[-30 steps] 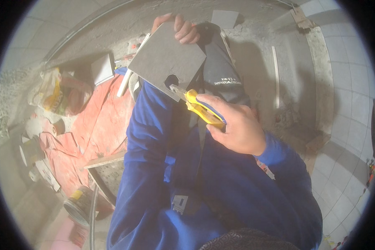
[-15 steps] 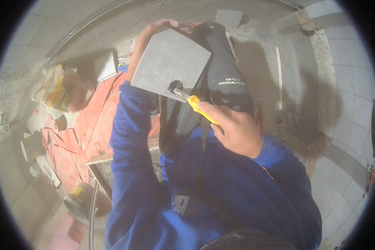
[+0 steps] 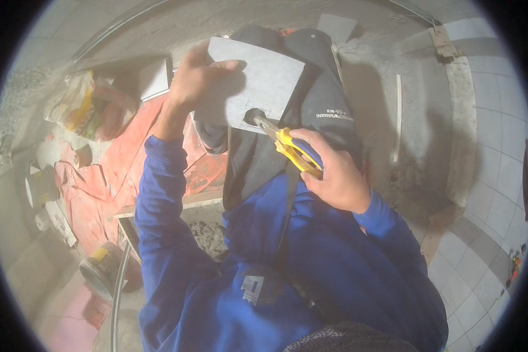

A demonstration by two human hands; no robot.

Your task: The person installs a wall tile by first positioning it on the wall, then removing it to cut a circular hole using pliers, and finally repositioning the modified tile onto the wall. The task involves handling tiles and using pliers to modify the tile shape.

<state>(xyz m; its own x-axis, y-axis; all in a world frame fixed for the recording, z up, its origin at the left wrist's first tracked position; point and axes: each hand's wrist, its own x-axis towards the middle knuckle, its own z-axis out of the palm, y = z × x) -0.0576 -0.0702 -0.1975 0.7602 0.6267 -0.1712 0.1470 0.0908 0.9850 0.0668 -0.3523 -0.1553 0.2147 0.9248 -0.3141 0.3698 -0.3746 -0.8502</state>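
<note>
My left hand point(image 3: 199, 79) grips a grey square tile point(image 3: 264, 76) at its left edge, thumb lying across the face. The tile is held over my dark trousers point(image 3: 320, 88). Near its lower edge is a dark, rough-edged hole point(image 3: 254, 115). My right hand point(image 3: 337, 176) is wrapped round the yellow and blue handles of a pair of pliers point(image 3: 293, 149). The jaws reach the hole's right side at the tile's lower edge; whether they bite on the tile I cannot tell.
At the left a red sheet point(image 3: 123, 158) covers the floor beside a filled plastic bag point(image 3: 91, 108). A bucket point(image 3: 102, 270) lies lower left, near a metal bar point(image 3: 120, 281). Another tile point(image 3: 336, 27) lies at the back. Tiled wall point(image 3: 493, 146) runs along the right.
My left hand has come from behind the tile's top to its left edge, and the tile has turned. The pliers' handles have spread apart, and their jaws remain at the hole.
</note>
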